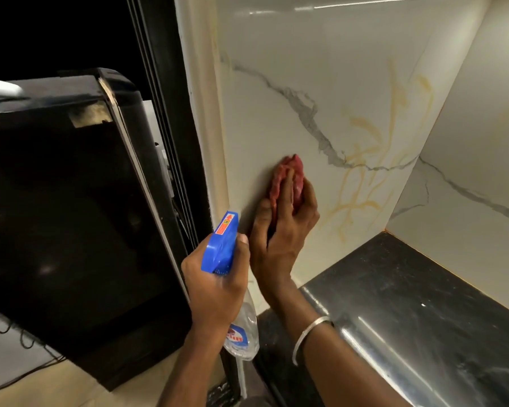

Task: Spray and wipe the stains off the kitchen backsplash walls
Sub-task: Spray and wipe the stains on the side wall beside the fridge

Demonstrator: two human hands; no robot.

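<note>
While left hand (215,286) grips the spray bottle (221,245), right hand (279,239) clutches red cloth (290,174) against stained backsplash (276,107).

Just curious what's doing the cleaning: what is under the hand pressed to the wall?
A bunched red cloth lies under the right hand, against the backsplash. The wall patch beneath is covered; stains there cannot be seen.

Pretty dim in here, warm light from up top. It throws a bright glare streak across the top of the glossy backsplash tile (321,83) and shines off the counter edge (379,342). The black appliance (65,207) on the left is nearly lost in dark. Edges bend, everything's slightly soft.
</note>
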